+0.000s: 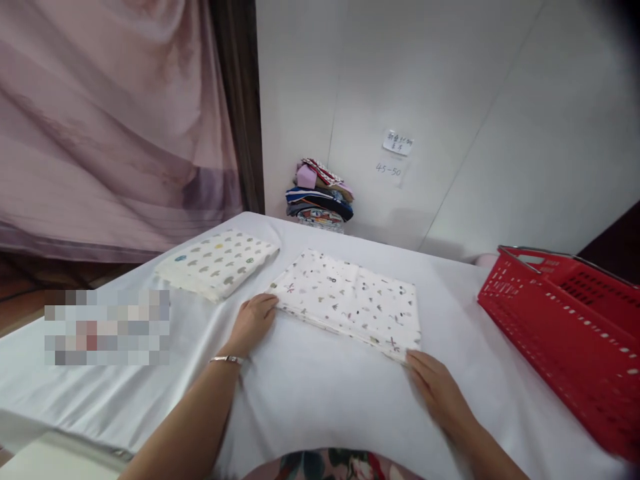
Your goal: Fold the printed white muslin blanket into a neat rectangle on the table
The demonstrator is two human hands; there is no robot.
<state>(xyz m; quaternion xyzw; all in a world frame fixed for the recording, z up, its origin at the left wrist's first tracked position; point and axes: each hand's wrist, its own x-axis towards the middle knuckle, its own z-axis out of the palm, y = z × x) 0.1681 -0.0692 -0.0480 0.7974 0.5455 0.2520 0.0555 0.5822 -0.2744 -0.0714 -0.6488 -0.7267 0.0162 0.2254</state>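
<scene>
In front of me lies a white folded cloth (pixel 355 297) with small dark and coloured prints, flat in a rectangle on the table. The fingers of my left hand (pixel 254 323) are closed on its near left corner; a thin bracelet circles that wrist. At the near right corner, my right hand (pixel 436 383) grips the edge, thumb side toward the cloth. Layers show along the near edge between both hands. Further left rests a second folded cloth (pixel 220 263), cream with grey shapes, apart from my hands.
A white sheet (pixel 320 400) covers the table. To the right stands a red plastic basket (pixel 560 333) with a metal handle. Folded textiles (pixel 320 193) are stacked beyond the far edge by the wall. A pink curtain (pixel 115 120) hangs at left; a blurred patch hides something on the table's left.
</scene>
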